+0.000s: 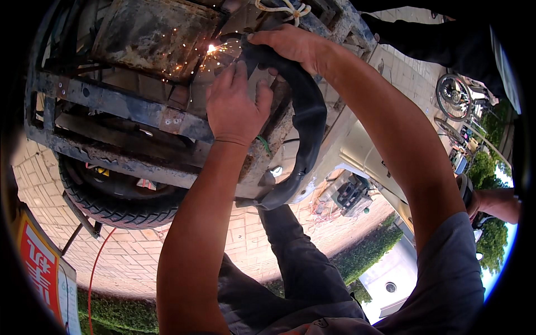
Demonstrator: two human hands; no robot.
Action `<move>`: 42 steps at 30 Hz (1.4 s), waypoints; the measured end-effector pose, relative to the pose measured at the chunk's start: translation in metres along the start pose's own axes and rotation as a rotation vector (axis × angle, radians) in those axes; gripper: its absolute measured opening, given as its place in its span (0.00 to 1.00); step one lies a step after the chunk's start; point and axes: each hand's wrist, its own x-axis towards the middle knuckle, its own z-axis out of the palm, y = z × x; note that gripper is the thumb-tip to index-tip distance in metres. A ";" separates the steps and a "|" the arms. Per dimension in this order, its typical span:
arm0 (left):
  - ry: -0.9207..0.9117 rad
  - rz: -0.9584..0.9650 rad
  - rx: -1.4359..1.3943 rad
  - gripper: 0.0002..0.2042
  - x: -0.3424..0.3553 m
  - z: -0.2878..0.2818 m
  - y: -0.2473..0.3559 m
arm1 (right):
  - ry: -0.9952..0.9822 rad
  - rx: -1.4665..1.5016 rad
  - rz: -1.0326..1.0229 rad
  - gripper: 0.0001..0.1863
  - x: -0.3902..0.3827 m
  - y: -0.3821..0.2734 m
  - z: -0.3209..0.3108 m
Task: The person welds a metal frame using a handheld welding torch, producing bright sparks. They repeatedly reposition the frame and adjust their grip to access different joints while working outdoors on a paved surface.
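Observation:
My right hand (293,47) is closed on the upper end of a long curved black band (311,114) that looks like rubber or plastic, thumb on top and a fingertip showing below. The band arcs down to the lower centre. Just left of it is my left hand (240,106), palm down, fingers stretched out and thumb apart; its fingertips lie close to the band's upper end, and whether they touch is unclear. Beyond them, a bright glow with flying sparks (211,49) sits at the worn metal frame (128,106). What makes the sparks cannot be made out.
A rusty metal panel (151,36) fills the frame's upper left, and a black tyre (120,201) sits below. A pale cord (287,8) is tied above. Another person's forearm (497,205) and dark trousers (441,47) are at the right. A grey machine (352,194) rests on the paving.

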 end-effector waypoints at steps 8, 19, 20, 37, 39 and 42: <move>-0.020 -0.014 0.008 0.24 -0.001 0.000 0.000 | -0.049 0.122 0.051 0.20 -0.003 0.006 -0.004; 0.007 0.038 0.012 0.22 0.000 -0.001 0.000 | -0.090 0.331 0.077 0.17 0.007 0.017 -0.004; 0.004 0.036 0.011 0.22 0.001 -0.001 0.001 | -0.090 0.329 0.081 0.17 0.008 0.018 -0.004; -0.033 0.011 0.002 0.22 0.002 -0.004 0.002 | -0.085 0.308 0.073 0.18 0.006 0.016 0.000; -0.023 0.016 0.016 0.23 0.002 -0.003 0.001 | -0.108 0.334 0.079 0.17 0.012 0.017 0.000; -0.020 -0.007 -0.018 0.23 0.002 -0.001 0.001 | -0.090 0.320 0.073 0.17 0.009 0.017 0.000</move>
